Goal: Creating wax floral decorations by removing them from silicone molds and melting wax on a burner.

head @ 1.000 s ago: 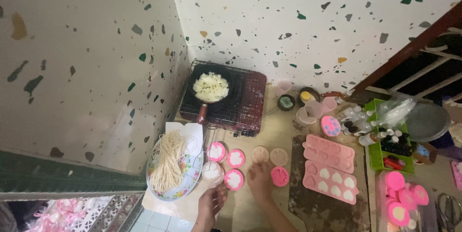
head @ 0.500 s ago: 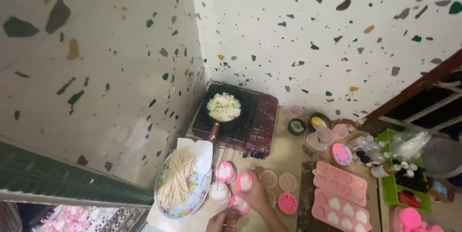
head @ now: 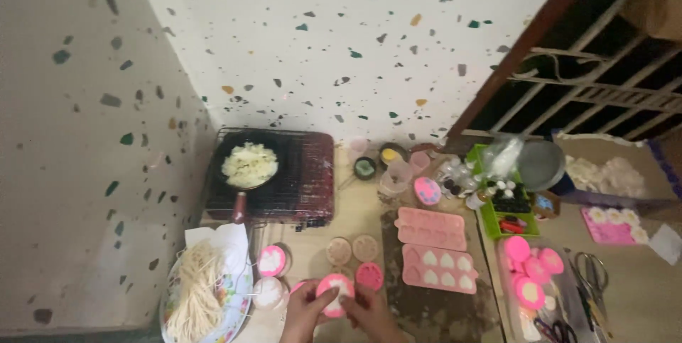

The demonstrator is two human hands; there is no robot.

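Note:
At the bottom of the head view, my left hand [head: 307, 311] and my right hand [head: 373, 314] together hold a small round pink mould [head: 334, 293] with a pale filling. Around them on the counter lie another filled pink round mould [head: 272, 260], a whitish round piece [head: 268, 292], a pink disc [head: 369, 275] and two tan round biscuits [head: 352, 249]. To the left sits a patterned plate [head: 238, 307] with pale noodles [head: 193, 293].
A black pan of chopped white food [head: 249, 164] rests on a dark red portable stove [head: 302, 176] by the wall. Two pink silicone trays [head: 435, 247], a green basket of small bottles [head: 508, 208], a clear tray of pink moulds [head: 533, 275] and scissors [head: 593, 272] lie to the right.
The view has swung and tilted toward the wall. My hands have come together on one pink round mould, lifted off the counter in front of the other moulds.

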